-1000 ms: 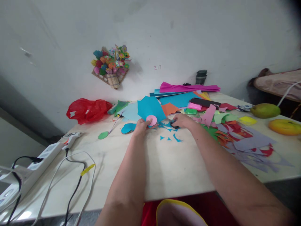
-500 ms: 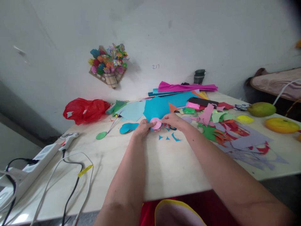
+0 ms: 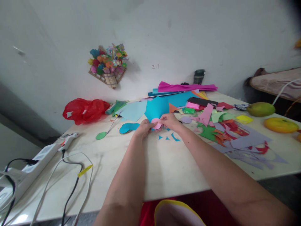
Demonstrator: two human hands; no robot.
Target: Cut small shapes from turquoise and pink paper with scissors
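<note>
A round pink paper piece (image 3: 156,121) is between my two hands at the middle of the table. My left hand (image 3: 146,126) pinches its left side, the thumb lying on top. The closed fingers of my right hand (image 3: 169,121) are at its right edge. Bits of blue show beneath the pink round. Directly behind it is a larger bright blue paper sheet (image 3: 157,106); whether the two touch I cannot tell. Small blue paper scraps (image 3: 174,137) lie just in front of my hands. Rounded blue paper pieces (image 3: 125,128) rest left of my left hand.
Coloured paper scraps (image 3: 244,139) are spread on the right, near a green mango (image 3: 261,109) and a yellow one (image 3: 281,125). At left are a red plastic bag (image 3: 86,110), a green paper round (image 3: 101,135) and a white power strip (image 3: 35,166) with cables.
My right hand has shifted slightly left, uncovering more of a pale purple paper round beside it. Both hands stay at the pink piece.
</note>
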